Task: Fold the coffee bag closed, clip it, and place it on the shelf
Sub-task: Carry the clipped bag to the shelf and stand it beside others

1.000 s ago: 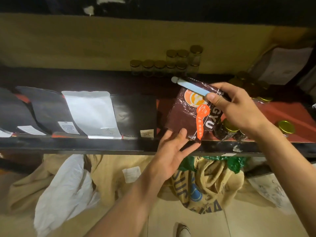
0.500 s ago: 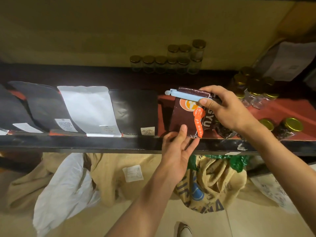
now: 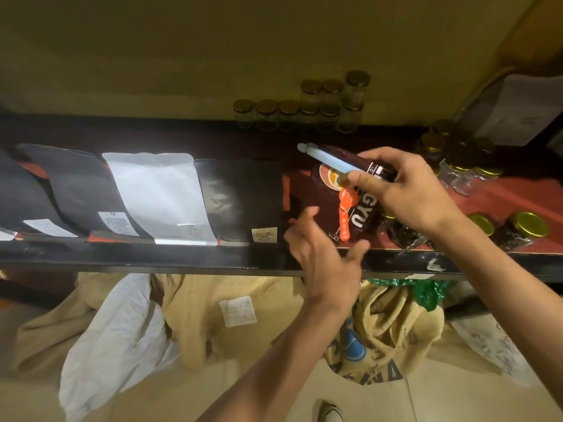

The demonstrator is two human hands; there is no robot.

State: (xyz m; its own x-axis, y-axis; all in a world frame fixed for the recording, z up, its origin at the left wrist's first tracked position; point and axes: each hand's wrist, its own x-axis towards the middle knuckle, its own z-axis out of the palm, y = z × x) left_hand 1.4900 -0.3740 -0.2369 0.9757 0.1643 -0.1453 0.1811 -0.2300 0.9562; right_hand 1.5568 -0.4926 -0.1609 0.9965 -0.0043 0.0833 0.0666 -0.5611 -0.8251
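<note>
Four neighbours: four flat pouches are lying in a row along the left of the shelf, the nearest one sitting just beside the spot being filled.
Left hand: it is hanging open, fingers spread, in front of the shelf edge and clamped on nothing; half a second ago its fingertips were up at the bag's lower edge, so it is coming away.
Coffee bag: it is resting at the front of the red shelf surface, between the dark pouch and the jars, bottom edge near the front lip and top leaning back toward the wall.
Direction: its long axis is running from the front edge up and back, the folded top pointing away from the person; the printing is facing forward.
Clip: a pale blue bar is lying across the folded top, crosswise to the bag's length, its free end sticking out left.
Right hand: it is pinching the top of the bag at the clip's right end.
Jars: gold-lidded jars are crowding the right.
Meaning: folding and clipping look done; only the letting go seems left.
</note>
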